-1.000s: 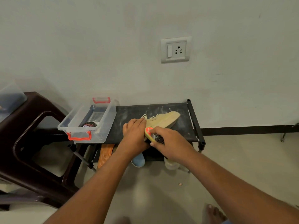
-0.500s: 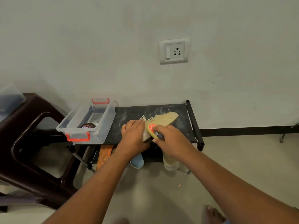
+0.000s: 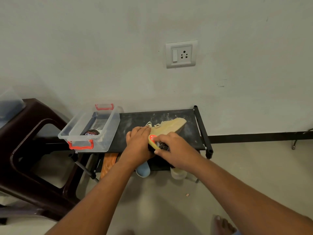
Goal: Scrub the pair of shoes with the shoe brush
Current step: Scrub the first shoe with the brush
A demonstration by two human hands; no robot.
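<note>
The right hand (image 3: 176, 150) grips a yellow brush (image 3: 153, 140), mostly hidden under its fingers, against the tan shoe (image 3: 171, 126). The left hand (image 3: 138, 143) covers the shoe's near end; whether it clasps or only presses is unclear. The shoe lies on the black rack (image 3: 192, 135), near a clear box (image 3: 108, 133).

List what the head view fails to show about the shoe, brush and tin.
Head view:
- shoe: its rear is hidden under the left hand.
- left hand's grip: thumb hidden, so holding or pressing is unclear.
- brush: bristles hidden by the right hand gripping it; contact with the shoe unclear.
- tin: label cut off by the box wall; only "Cherry" reads.
</note>
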